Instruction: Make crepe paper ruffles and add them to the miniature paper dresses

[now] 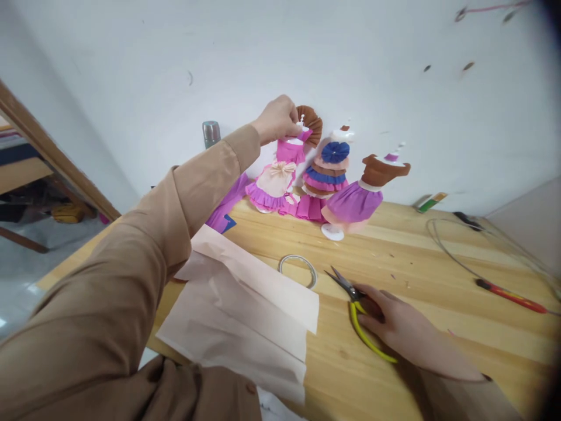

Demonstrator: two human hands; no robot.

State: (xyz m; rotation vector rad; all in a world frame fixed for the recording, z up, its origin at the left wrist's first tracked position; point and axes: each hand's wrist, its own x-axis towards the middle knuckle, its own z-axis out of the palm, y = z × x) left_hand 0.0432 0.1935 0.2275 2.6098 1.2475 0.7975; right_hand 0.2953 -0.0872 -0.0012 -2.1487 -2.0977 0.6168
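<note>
My left hand point(280, 120) reaches to the back, its fingers pinched at the shoulder of a miniature mannequin point(291, 152) in a pink dress with a pale ruffled apron. A brown pleated paper fan point(309, 126) shows behind that mannequin. On the right, my right hand point(397, 324) is closed around the scissors point(366, 336) with yellow-green handles, low over the table, their blades pointing to the back left. Pale pink crepe paper point(245, 316) lies flat in front of me, partly beneath my left forearm. A roll of tape point(298, 269) rests by its far edge.
Two more dressed mannequins stand along the wall: one in blue and pink tiers point(326, 169), one with a brown top and purple skirt point(359, 202). Purple paper point(225, 204) and a metal flask point(211, 134) are back left. A red-handled tool point(512, 295) with a cable lies right.
</note>
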